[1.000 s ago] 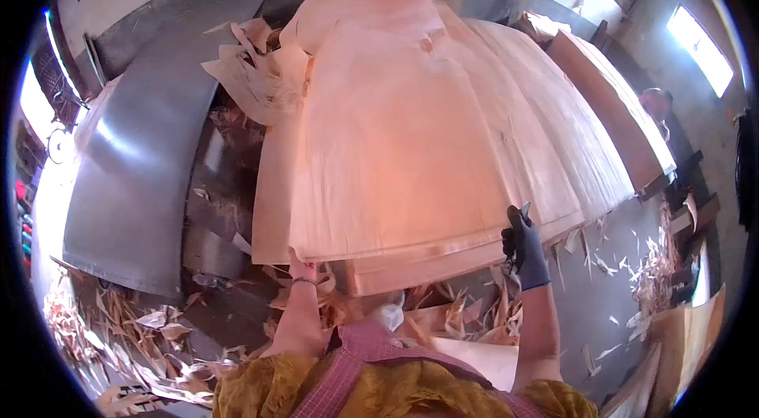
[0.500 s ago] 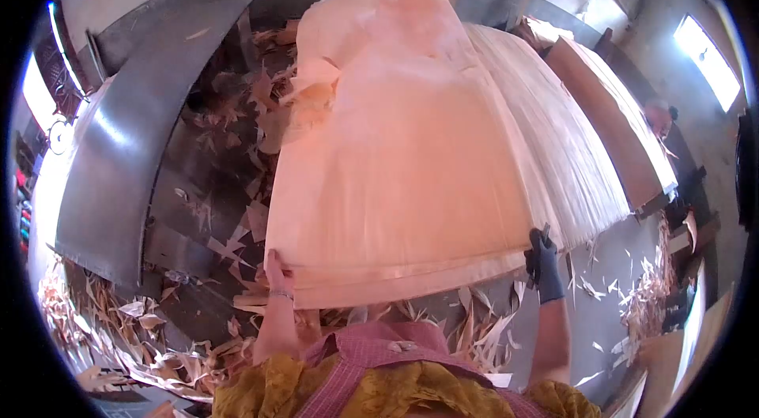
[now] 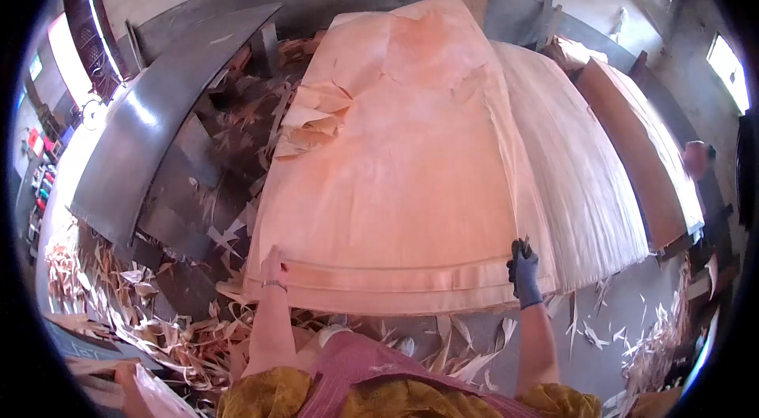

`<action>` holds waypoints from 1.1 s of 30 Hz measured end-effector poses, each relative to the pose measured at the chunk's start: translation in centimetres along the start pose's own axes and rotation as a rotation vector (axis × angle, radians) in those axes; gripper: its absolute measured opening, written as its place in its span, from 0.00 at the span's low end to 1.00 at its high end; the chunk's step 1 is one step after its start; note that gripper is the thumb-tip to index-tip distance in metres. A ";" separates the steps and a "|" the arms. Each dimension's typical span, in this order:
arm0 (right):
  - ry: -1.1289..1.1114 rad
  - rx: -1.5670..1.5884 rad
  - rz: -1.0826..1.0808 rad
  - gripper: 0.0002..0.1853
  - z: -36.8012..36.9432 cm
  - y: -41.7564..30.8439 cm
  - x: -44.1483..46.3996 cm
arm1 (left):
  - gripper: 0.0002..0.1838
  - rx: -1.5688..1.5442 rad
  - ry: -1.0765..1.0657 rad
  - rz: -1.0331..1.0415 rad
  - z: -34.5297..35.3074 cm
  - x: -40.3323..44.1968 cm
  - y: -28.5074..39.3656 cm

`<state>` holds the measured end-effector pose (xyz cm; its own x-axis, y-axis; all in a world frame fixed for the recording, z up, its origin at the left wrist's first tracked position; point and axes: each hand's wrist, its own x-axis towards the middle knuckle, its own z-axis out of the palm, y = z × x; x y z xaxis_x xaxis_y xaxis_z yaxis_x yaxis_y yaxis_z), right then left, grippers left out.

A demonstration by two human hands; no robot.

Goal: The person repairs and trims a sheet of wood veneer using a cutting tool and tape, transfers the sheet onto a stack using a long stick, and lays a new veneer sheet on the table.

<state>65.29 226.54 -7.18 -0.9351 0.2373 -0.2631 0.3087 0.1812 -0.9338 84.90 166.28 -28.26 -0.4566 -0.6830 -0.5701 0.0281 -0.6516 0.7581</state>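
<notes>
A thin, pinkish wood veneer sheet (image 3: 411, 189) lies over a broad stack of similar sheets (image 3: 379, 303). Its near edge runs between my two hands, set back from the stack's front edge. At the left corner, my bare left hand (image 3: 273, 268), with a bracelet at the wrist, is closed on that edge. My right hand (image 3: 523, 269), in a dark grey glove, grips the right corner, its fingers pinched around the veneer. Torn, curled veneer flaps (image 3: 316, 118) stick out at the stack's far left side.
Right of the stack lies a paler veneer pile (image 3: 573, 173), then a brown-sided stack (image 3: 636, 157). A dark, shiny sloping panel (image 3: 158, 118) stands at left. Veneer scraps (image 3: 182, 355) litter the floor. Another person (image 3: 697, 161) is partly visible at far right.
Both hands have shifted away from me and leftward over the stack, carrying the sheet's near edge back from the front. More of the stack below shows. The camera view has shifted too.
</notes>
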 end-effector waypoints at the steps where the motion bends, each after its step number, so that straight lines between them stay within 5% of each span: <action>1: -0.011 -0.027 -0.002 0.16 -0.9 1.3 1.0 | 0.11 0.039 0.022 0.014 0.6 -0.5 -0.4; 4: 0.009 -0.001 -0.028 0.15 -3.0 6.7 2.0 | 0.11 -0.041 0.116 -0.077 1.0 -4.6 -2.2; 13: 0.035 -0.090 0.051 0.18 -0.8 16.3 6.5 | 0.10 0.014 0.164 -0.077 -1.5 1.0 -8.4; 19: 0.072 -0.121 -0.036 0.17 -0.6 22.8 6.8 | 0.09 -0.097 -0.049 -0.019 -3.7 0.7 -12.4; 33: 0.060 -0.336 -0.008 0.26 1.8 24.1 9.5 | 0.13 -0.100 0.176 0.030 1.2 1.0 -12.4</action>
<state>63.57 231.43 -32.65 -0.9291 0.2882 -0.2320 0.3505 0.4849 -0.8013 83.04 174.12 -37.85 -0.2921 -0.7441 -0.6008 0.1316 -0.6535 0.7454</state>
